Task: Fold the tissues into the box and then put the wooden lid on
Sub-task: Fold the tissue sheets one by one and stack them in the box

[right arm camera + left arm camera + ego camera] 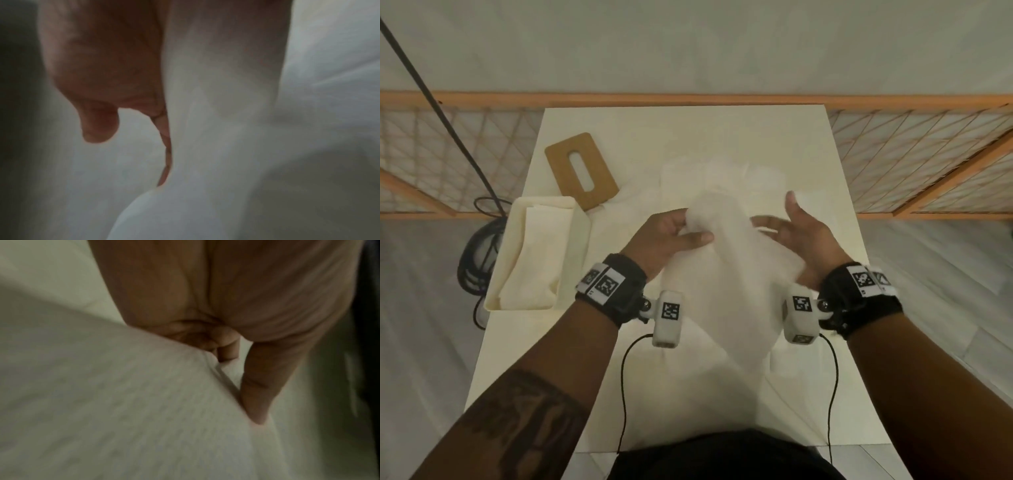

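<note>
Tissue point(726, 267): head view, lifted at table point(688, 130) centre between both hands. Left hand point(664, 240) pinches its 10 o'clock corner; right hand point(801, 233) spread loose behind its 3 o'clock edge. Box point(571, 233) at 9 o'clock, some tissues inside; lid point(599, 171) at 11 o'clock, off. More tissues point(722, 174) at 12 o'clock, unfolded.
Left wrist: thumb point(265, 386) presses the sheet.
Right wrist: fingers point(164, 129) straight along the sheet, no grip.

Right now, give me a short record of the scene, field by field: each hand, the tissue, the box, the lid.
left hand: pinches the tissue's upper edge
right hand: fingers straight, flat against the tissue's other side
tissue: held above the table, blurred
box: open, left side of table, tissues inside
wooden lid: flat on table beyond the box, not on it
</note>
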`<state>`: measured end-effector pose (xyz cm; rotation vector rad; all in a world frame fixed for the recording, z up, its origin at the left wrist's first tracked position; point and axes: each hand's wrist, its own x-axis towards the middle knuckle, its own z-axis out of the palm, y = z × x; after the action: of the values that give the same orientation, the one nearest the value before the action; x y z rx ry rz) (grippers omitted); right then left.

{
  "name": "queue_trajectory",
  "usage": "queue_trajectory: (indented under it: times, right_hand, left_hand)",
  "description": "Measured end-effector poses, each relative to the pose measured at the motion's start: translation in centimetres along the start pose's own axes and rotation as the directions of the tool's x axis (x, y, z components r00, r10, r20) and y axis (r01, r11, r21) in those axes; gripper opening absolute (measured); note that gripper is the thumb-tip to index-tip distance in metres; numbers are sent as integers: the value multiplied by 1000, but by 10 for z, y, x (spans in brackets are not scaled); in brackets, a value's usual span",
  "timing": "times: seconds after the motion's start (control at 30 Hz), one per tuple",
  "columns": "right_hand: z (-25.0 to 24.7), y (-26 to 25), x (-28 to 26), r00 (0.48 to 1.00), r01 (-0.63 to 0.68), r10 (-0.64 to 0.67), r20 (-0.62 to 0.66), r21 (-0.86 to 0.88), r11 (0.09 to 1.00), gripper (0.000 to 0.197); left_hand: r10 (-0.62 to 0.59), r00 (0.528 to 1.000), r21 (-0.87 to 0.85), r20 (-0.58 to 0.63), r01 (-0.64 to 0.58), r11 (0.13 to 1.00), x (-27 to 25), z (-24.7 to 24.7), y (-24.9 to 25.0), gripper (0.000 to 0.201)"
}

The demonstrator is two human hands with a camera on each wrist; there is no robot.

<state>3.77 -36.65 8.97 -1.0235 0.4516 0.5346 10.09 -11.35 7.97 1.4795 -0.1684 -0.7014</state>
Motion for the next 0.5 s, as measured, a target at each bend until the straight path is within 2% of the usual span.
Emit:
queue_trajectory:
  times: [0.03, 0.07, 0.1, 0.17, 0.23, 0.3, 0.4, 0.5]
  right_hand:
    - [-5, 10, 0, 999, -40, 41, -19, 49, 998, 97]
    - [-8, 19, -1, 996, -83, 84, -4, 79, 993, 102]
    - [-8, 30, -2, 995, -104, 102, 22, 93, 990, 102]
    - [-6, 49, -2, 996, -62, 58, 73, 47, 997, 88]
    - [-4, 55, 1, 998, 10, -9, 64, -21, 1000, 65]
    - [-4, 54, 7, 998, 66, -66, -5, -84, 994, 44]
    - [-7, 42, 6, 988, 121, -138, -72, -205, 971, 32]
    - [-8, 33, 1, 969, 184, -238, -70, -441, 878, 20]
  left_hand:
    - [-21, 996, -124, -85, 10, 992, -3, 0, -6, 39]
    - [-44, 986, -213, -160, 9, 977, -6, 0, -12, 40]
    - [-66, 972, -253, -225, 8, 968, -9, 0, -18, 40]
    - [-100, 948, -235, -303, 27, 972, -14, -2, -32, 37]
    - [-106, 940, -196, -323, 43, 980, -20, -5, -42, 37]
    - [-110, 944, -189, -311, 53, 981, -25, -9, -47, 32]
    - [-143, 944, -166, -297, 97, 981, -31, -16, -48, 23]
    - [-110, 954, 16, -281, 119, 993, -32, -19, -46, 22]
